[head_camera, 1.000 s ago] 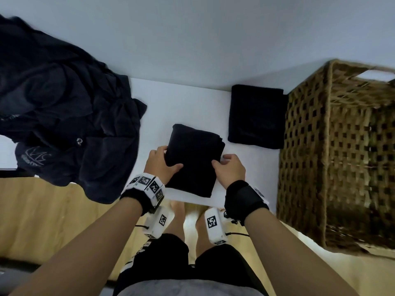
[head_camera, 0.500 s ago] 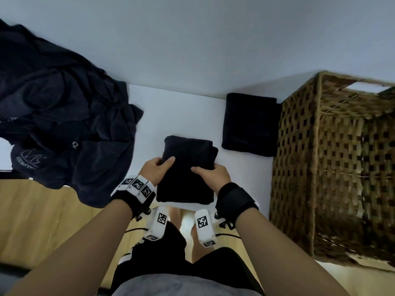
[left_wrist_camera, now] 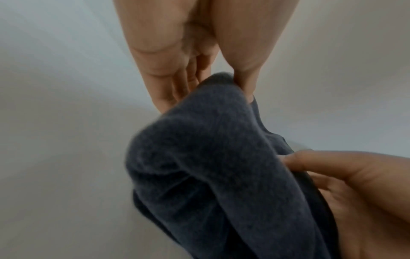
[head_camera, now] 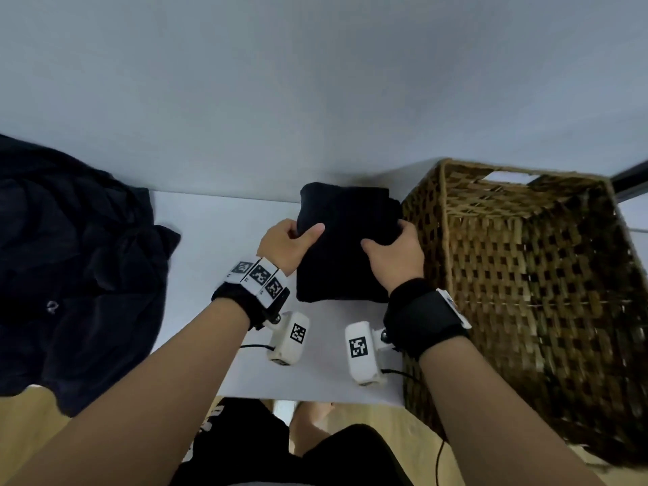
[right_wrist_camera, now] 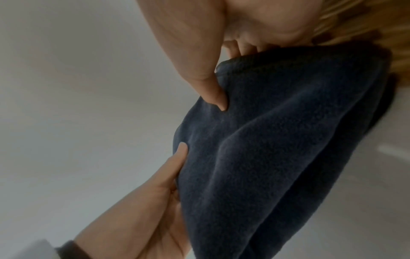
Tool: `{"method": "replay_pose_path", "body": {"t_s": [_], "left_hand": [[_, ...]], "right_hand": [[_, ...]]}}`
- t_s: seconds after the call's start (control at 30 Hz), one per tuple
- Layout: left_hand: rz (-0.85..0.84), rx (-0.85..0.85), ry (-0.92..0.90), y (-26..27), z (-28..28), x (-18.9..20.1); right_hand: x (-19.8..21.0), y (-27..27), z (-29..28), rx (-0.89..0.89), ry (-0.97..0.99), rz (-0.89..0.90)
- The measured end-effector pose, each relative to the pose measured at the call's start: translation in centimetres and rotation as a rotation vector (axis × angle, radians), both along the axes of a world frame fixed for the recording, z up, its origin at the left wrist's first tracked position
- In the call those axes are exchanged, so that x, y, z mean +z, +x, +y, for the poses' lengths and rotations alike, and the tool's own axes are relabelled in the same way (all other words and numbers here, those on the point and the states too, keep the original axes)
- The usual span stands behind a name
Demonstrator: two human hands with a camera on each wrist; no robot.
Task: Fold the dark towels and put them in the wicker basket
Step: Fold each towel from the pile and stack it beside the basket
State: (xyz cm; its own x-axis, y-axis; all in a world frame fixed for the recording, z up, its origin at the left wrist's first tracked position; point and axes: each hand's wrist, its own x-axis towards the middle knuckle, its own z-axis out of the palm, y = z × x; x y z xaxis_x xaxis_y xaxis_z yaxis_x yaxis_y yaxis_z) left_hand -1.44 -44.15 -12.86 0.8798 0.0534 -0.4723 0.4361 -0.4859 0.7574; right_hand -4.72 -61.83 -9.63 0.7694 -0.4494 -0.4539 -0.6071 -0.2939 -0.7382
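A folded dark towel (head_camera: 343, 261) hangs just above the white table (head_camera: 217, 219), held between both hands. My left hand (head_camera: 298, 236) pinches its left edge, thumb on top and fingers underneath. My right hand (head_camera: 389, 240) grips the right edge the same way, close to the near-left corner of the wicker basket (head_camera: 526, 275). In the left wrist view the left hand (left_wrist_camera: 208, 77) pinches the towel (left_wrist_camera: 210, 166). The right wrist view has the right hand (right_wrist_camera: 228, 73) with its thumb pressed into the towel (right_wrist_camera: 288, 140). The folded towel seen earlier by the basket cannot be told apart behind the held one.
A heap of dark clothes (head_camera: 77, 268) covers the table's left end and hangs over its front edge. The tall basket stands on the right, open at the top. A grey wall (head_camera: 315, 82) runs behind the table. Bare table shows between heap and towel.
Both hands have lifted the folded towel from the table's front and carried it to the right and further back, up to the basket's corner. The clothes heap has not moved.
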Motion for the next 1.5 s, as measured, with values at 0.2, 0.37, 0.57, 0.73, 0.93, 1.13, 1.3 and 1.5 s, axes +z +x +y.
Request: {"method": "replay_pose_path", "body": {"t_s": [0.2,0.37,0.57,0.73,0.93,1.13,1.3,1.5], "left_hand": [[0.048,0.064,-0.08,3.1,-3.5,-2.1],[-0.16,-0.14,0.07,2.5,-3.4,-3.2],[-0.191,-0.356,0.191,3.5,-4.7,-5.3],[-0.08,-0.416,0.235,4.6,-4.7,-4.3],[-0.014,-0.161,0.149,0.9,3.7,0.1],[0.034,-0.094,0.454,-5.2,18.0,1.1],[0.063,-0.214,0.748,-8.0,27.6,0.2],[0.032,-0.317,0.578,-9.4,30.7,-1.7]], "right_hand": [[-0.5,2.6,-1.5,0.123,-0.208,0.008],[-2.2,1.6,0.1,0.469,-0.413,0.003],[-4.6,2.3,0.0,0.602,-0.344,0.279],[-3.4,3.0,0.2,0.602,-0.305,0.347],[0.4,2.4,4.0,0.614,-0.26,0.117],[2.2,1.1,13.2,0.804,-0.075,0.073],[1.6,-0.4,20.2,0.802,0.044,0.127],[1.5,-2.1,24.5,0.727,0.053,0.199]]}}
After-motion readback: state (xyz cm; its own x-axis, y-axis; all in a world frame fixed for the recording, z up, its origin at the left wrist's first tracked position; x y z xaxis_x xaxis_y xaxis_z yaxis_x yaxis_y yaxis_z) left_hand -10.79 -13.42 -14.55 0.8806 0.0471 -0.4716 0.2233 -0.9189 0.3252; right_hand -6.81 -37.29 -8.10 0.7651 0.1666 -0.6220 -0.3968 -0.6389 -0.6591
